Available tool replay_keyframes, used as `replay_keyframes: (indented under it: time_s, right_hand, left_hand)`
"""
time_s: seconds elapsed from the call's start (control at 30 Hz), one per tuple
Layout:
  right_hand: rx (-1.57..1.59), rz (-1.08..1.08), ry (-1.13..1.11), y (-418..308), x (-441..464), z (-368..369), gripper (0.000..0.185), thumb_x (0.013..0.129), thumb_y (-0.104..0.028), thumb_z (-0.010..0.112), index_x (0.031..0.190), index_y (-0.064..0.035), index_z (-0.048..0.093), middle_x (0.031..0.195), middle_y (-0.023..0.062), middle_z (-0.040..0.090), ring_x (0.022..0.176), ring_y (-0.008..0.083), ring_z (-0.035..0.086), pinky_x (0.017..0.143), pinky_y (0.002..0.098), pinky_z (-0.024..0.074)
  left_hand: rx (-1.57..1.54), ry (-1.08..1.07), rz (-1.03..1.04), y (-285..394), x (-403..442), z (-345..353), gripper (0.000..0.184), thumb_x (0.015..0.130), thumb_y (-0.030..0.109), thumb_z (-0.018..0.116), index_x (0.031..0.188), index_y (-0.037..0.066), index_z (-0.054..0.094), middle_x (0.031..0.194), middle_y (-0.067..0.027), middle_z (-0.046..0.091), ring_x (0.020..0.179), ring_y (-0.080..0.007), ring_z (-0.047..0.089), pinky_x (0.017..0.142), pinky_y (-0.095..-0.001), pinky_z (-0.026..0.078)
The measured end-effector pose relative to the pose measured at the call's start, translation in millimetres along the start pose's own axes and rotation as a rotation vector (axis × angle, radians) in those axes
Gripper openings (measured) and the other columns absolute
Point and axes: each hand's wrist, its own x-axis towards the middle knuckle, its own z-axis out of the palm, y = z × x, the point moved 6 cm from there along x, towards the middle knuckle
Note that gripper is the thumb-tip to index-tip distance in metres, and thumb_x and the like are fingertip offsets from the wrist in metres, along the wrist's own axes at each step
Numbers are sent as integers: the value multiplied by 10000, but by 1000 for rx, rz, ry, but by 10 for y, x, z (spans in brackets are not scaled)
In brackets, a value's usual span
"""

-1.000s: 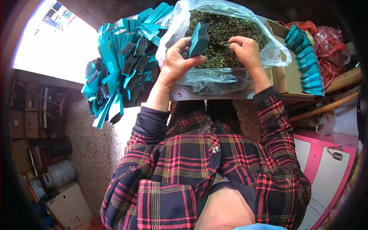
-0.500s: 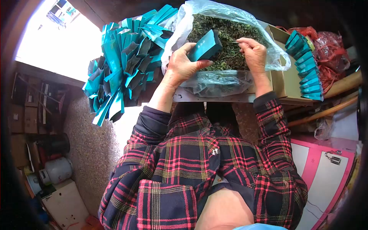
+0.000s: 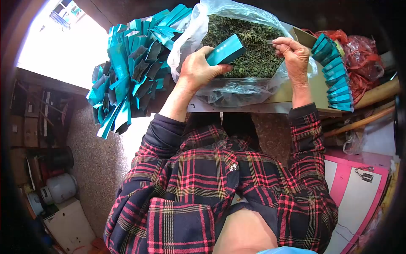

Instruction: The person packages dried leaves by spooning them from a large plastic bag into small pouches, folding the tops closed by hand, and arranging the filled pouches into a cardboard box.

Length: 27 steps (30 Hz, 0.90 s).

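Observation:
My left hand is wrapped round a small teal packet, its thumb along the lower edge. The packet tilts up to the right above dark green dried leaves, which look like loose tea. A clear plastic bag with its mouth spread wide holds the leaves. Over their right side, my right hand pinches a small, thin, pale thing; its kind is too small to make out. It stays apart from the packet.
A big heap of teal packets lies to the left. More teal packets stand in a row at the right, by red plastic bags. The table's front edge runs below the bag. A pink-and-white cabinet is at lower right.
My right hand has moved right, away from the packet, with its fingers still pinched. My left hand still holds the packet, now turned a little. The view has shifted slightly.

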Motion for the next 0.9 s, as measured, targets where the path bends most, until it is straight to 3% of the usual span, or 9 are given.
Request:
replay_keyframes:
  time_s: [0.2, 0.7, 0.9]
  right_hand:
    - [7, -8, -16, 7, -24, 30, 137, 841, 18, 603, 878, -44, 720, 733, -14, 648, 617, 38, 557, 561, 177, 464]
    - [-173, -33, -291, -40, 81, 313, 162, 815, 84, 564, 863, -10, 687, 774, -15, 634, 676, 49, 539, 612, 189, 441]
    - [-365, -220, -394, -489, 239, 585, 105, 782, 80, 600, 824, 2, 657, 756, 40, 639, 707, 106, 597, 638, 240, 476]
  left_hand:
    - [77, 0, -1, 42, -2, -6, 619, 612, 421, 842, 1058, 37, 647, 894, -138, 683, 833, -215, 655, 781, -332, 486]
    - [176, 55, 86, 164, 14, 36, 667, 593, 420, 846, 1090, 33, 626, 940, -189, 674, 892, -313, 659, 806, -381, 496]
    - [81, 50, 84, 226, 46, 70, 707, 584, 407, 858, 1119, 22, 603, 960, -190, 668, 909, -303, 654, 821, -373, 492]
